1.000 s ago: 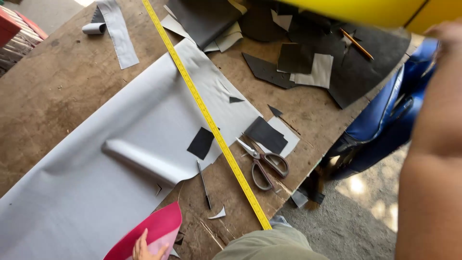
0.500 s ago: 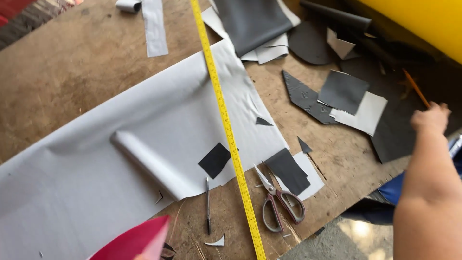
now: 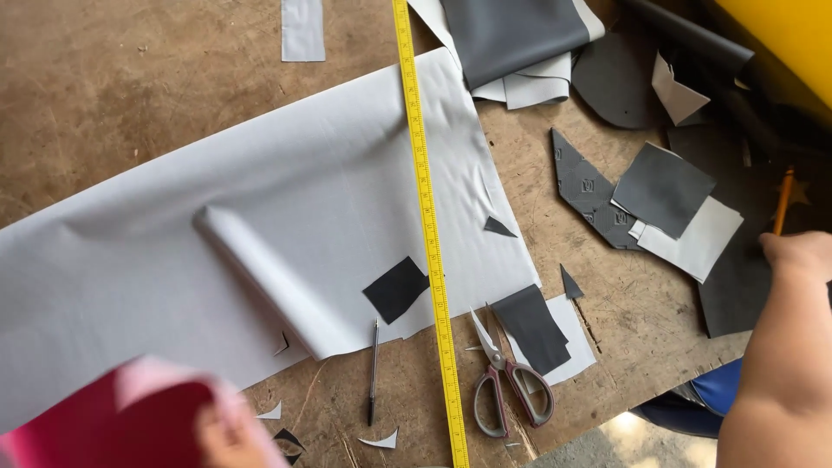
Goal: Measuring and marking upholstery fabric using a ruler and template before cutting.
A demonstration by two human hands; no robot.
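— What have you got nearest you?

— My left hand (image 3: pixel 227 433), low in view and blurred, is closed on a pink-red sheet (image 3: pixel 113 416). I can't make out how the fingers sit — only that they have its edge.

— And just past it?

— A dark pen (image 3: pixel 373 368) lies on the wooden table (image 3: pixel 130 95), touching the near edge of the big grey sheet (image 3: pixel 260 225). Beside it, the scissors (image 3: pixel 507 381) rest with their blades apart, just next to the yellow measuring tape (image 3: pixel 426 217) that runs straight across the grey sheet.

— Any risk there?

— I think so. If the pink-red sheet swings over the table it could catch the tape and knock it off line — or roll the pen under the curled fold of the grey sheet.

— Your other hand?

— My right hand (image 3: pixel 802 253) is out at the far right, closed on an orange pencil (image 3: pixel 783 199) above the dark cut pieces (image 3: pixel 663 186). My forearm hangs over the table's edge; dragged back carelessly, I judge it could sweep those loose pieces off.
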